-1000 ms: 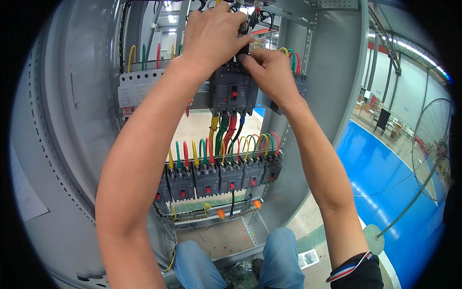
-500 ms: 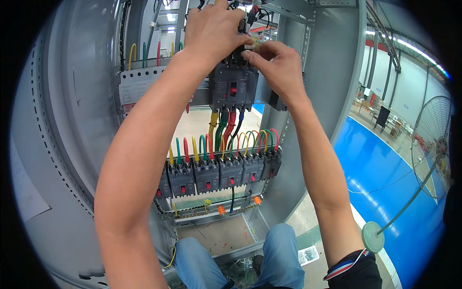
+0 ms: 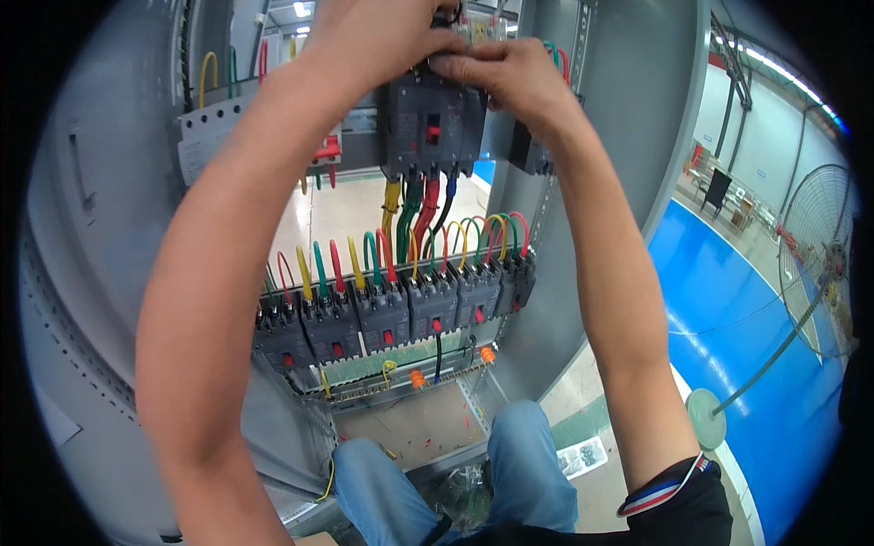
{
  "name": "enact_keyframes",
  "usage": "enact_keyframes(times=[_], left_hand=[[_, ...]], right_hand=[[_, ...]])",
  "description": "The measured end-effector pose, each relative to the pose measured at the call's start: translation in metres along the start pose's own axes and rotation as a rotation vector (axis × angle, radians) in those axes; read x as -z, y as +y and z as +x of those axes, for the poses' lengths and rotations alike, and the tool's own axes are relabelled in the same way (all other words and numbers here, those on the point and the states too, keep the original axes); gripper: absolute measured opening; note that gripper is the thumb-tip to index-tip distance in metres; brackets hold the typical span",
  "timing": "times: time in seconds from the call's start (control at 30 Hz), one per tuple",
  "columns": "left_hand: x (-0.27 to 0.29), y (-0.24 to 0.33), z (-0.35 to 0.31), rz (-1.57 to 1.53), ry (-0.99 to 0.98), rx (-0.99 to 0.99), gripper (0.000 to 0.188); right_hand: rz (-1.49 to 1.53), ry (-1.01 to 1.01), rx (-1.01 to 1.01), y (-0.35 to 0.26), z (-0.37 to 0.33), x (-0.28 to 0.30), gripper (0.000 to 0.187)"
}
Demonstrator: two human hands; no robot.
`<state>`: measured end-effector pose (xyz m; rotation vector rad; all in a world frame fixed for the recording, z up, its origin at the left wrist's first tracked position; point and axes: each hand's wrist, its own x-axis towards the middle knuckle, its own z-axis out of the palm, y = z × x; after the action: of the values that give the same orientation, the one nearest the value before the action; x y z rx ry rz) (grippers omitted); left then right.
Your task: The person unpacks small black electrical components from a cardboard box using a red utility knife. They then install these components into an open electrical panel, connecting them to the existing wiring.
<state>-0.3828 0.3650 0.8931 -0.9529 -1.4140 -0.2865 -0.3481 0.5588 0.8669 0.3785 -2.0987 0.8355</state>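
Observation:
At the top edge of the picture, both hands work at the upper end of a large dark-grey circuit breaker (image 3: 434,130) with a red toggle. My left hand (image 3: 387,36) is partly cut off by the frame; its fingers are bent and closed over something dark at the breaker's top terminals. Thumb and forefinger of my right hand (image 3: 513,77) press together just beside it, at the breaker's top edge. Whatever lies between the fingers of either hand is hidden. Thick yellow, green, red and blue cables (image 3: 428,205) leave the breaker's lower end.
Below runs a row of smaller breakers (image 3: 382,320) with looped coloured wires. Orange insulators (image 3: 418,379) sit on a low rail. Grey cabinet walls (image 3: 628,118) flank my arms. My knees (image 3: 523,446) are at the cabinet base; a fan (image 3: 819,259) stands right, over blue floor.
The view has shifted, so the large breaker and my hands sit higher in the picture. Both hands stay at the breaker's top, fingers still closed.

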Motion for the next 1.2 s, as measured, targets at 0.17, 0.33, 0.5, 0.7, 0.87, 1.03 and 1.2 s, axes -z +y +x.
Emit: enact_keyframes(times=[0.17,0.33,0.5,0.7,0.87,1.03,1.2], left_hand=[[-0.017,-0.004,0.003,-0.035,0.039,-0.064,0.021],[-0.010,-0.011,0.007,-0.086,-0.104,-0.025,0.021],[-0.007,-0.001,0.014,-0.033,-0.140,-0.037,0.024],[-0.015,0.001,0.012,-0.015,-0.152,-0.055,0.022],[0.005,0.024,0.018,-0.065,-0.276,0.101,0.019],[-0.009,0.001,0.023,-0.074,-0.258,-0.060,0.022],[-0.020,-0.007,0.020,-0.022,-0.340,-0.018,0.025]], right_hand=[[-0.061,-0.047,-0.038,0.004,0.005,0.007,0.039],[0.124,-0.024,0.118,0.022,0.003,-0.004,0.034],[0.192,-0.132,0.047,0.028,0.012,0.012,0.032],[0.171,-0.158,-0.018,0.023,0.011,0.015,0.029],[0.214,-0.145,-0.047,0.020,0.015,0.016,0.021],[0.307,0.028,0.053,0.033,0.016,-0.005,0.025],[0.138,-0.032,0.092,0.039,0.015,0.005,0.033]])
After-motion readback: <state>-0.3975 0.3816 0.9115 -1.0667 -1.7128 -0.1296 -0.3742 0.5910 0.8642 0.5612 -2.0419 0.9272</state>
